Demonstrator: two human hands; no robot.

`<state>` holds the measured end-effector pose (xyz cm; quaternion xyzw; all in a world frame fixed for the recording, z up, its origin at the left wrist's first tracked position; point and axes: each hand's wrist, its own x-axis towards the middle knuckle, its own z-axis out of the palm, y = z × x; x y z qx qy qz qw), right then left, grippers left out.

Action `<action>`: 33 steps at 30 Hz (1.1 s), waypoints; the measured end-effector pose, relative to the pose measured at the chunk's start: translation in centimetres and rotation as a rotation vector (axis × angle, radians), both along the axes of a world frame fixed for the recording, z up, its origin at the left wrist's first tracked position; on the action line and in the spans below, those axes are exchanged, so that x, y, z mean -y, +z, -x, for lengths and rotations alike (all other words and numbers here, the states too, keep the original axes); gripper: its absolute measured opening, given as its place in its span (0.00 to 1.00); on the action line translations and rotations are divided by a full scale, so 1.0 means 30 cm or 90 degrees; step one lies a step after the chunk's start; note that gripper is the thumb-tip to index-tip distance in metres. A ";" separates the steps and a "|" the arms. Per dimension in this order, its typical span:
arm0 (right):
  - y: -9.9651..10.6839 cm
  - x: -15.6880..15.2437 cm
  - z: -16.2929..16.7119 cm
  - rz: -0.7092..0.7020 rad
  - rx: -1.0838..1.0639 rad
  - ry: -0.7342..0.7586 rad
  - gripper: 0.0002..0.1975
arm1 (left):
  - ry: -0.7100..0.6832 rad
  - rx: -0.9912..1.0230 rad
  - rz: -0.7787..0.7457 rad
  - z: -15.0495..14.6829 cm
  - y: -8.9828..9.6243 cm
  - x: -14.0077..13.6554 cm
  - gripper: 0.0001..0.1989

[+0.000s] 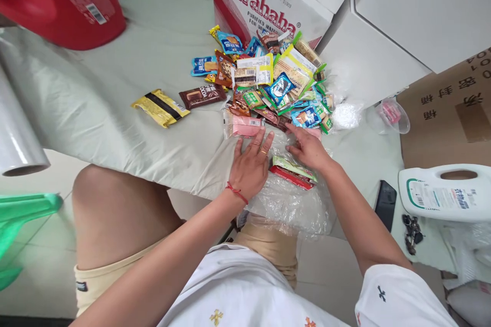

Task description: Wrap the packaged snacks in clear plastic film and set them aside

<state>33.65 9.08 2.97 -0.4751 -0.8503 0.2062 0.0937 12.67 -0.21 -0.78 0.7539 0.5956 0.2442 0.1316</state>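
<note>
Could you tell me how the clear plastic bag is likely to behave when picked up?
The clear plastic bag is likely floppy: it lies crumpled and droops past the edge of the table. It is probably light, as it looks thin and see-through. The red packet and green packet may shift, since they lie on or inside it.

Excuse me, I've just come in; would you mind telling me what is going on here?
A person has both bare hands at the near edge of a heap of wrapped snacks. The left hand is spread, fingertips by a pink packet; the right hand reaches toward the heap, and neither seems to grip anything. A clear plastic bag lies nearer the person, and a yellow packet lies off to the heap's left.
</note>
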 end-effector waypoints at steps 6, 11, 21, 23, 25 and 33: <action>0.056 -0.064 -0.011 -0.030 0.125 0.034 0.09 | -0.002 0.045 -0.002 0.008 -0.003 -0.003 0.30; 0.148 0.010 -0.008 -0.089 0.043 0.073 0.10 | 0.072 0.165 -0.059 0.027 -0.013 0.005 0.34; 0.121 0.355 0.000 -0.139 0.105 0.085 0.18 | 0.104 0.180 -0.014 0.028 -0.015 -0.009 0.34; 0.073 0.398 0.000 -0.123 0.114 0.095 0.20 | 0.107 0.204 0.002 0.043 -0.022 -0.016 0.24; 0.026 0.432 0.009 -0.116 0.140 0.089 0.21 | 0.113 0.239 0.005 0.069 -0.025 -0.017 0.20; -0.053 0.514 0.086 -0.137 0.171 -0.033 0.22 | 0.072 0.192 -0.196 0.067 0.179 0.027 0.12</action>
